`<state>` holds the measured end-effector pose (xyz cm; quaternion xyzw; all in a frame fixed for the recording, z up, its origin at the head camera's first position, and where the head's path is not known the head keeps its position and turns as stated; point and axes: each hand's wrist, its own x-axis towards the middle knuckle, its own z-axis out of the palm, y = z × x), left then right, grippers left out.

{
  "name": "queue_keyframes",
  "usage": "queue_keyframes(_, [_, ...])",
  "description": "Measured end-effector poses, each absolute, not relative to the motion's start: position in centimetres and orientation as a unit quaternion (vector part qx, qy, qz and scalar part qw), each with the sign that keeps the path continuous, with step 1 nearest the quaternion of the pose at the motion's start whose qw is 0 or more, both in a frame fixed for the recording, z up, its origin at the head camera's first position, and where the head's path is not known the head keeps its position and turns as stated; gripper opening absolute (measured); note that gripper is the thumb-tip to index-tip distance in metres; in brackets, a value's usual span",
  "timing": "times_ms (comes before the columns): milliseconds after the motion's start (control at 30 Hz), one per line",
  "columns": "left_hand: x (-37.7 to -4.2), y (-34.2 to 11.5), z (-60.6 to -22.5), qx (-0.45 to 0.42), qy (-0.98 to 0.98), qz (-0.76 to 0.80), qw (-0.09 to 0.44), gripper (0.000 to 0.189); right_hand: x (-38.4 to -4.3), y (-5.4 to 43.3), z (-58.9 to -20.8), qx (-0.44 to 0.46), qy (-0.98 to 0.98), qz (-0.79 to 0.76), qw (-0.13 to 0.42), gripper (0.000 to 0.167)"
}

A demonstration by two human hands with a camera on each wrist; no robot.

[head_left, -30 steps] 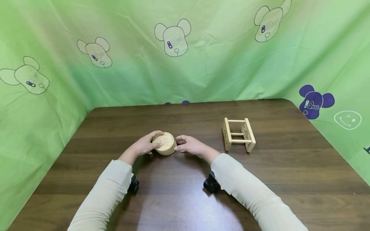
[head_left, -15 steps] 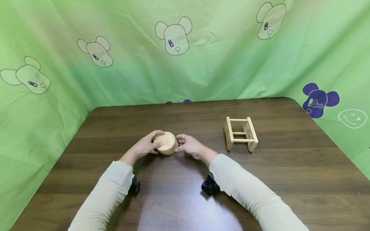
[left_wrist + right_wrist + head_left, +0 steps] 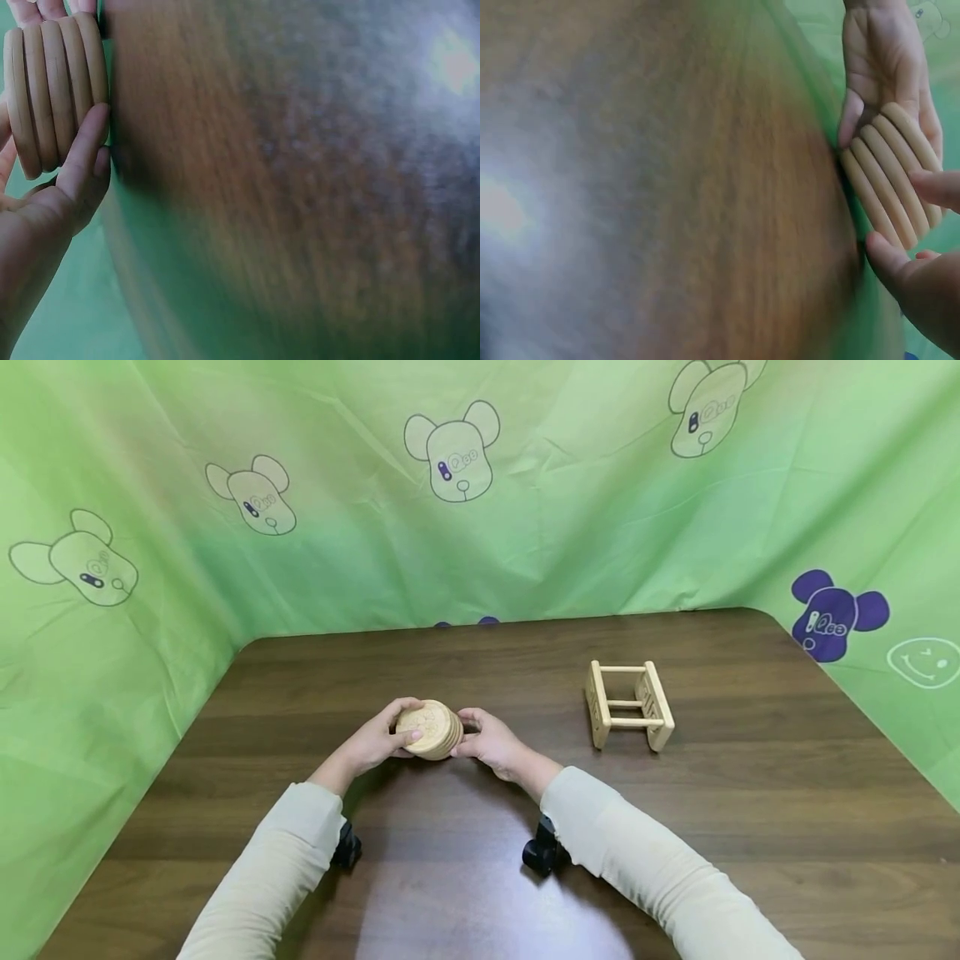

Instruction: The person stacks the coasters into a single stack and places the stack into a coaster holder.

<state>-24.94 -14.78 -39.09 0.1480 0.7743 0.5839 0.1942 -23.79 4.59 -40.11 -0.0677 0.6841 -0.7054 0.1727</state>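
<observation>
Several round wooden coasters (image 3: 426,727) form a stack between my two hands, tilted so their rims face right; the top one bears an engraved pattern. My left hand (image 3: 373,740) grips the stack from the left, its thumb and a finger lying over the top coaster. On the opposite side my right hand (image 3: 495,747) holds the rims with bent fingers and thumb. Side by side, the rims of the coasters (image 3: 56,90) show in the left wrist view, where the left thumb or finger touches the lowest edge. Some fingertips are hidden behind the stack.
A wooden rack (image 3: 630,707) of two side panels joined by dowels stands on the brown table (image 3: 750,777) to the right. Green printed cloth (image 3: 540,552) hangs round the table's back and sides. Black wrist cameras sit under both sleeves.
The right hand has closed in on the stack and now holds its rims. The coasters have tilted and fanned slightly, showing more of their edges. The head view has shifted a little.
</observation>
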Motion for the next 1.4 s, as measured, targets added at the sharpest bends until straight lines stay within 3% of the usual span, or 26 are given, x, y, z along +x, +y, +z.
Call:
queue_keyframes(233, [-24.6,-15.0,-39.5,0.126,0.741,0.629,0.202,0.044,-23.9,4.5,-40.5,-0.102,0.674,-0.701,0.208,0.074])
queue_keyframes(467, [-24.4,-14.7,-39.7,0.116,0.716,0.663,0.187,0.045,-24.5,4.2,-41.0,-0.076,0.640,-0.735,0.209,0.071])
queue_keyframes(833, [-24.4,-13.9,-39.6,0.120,0.684,0.690,0.205,0.046,-24.0,5.0,-40.7,-0.069,0.580,-0.782,0.216,0.067])
queue_keyframes(1400, [-25.0,-9.3,-35.9,0.155,0.688,0.690,0.162,0.046,-24.1,9.3,-36.4,-0.090,0.587,-0.788,0.165,0.071])
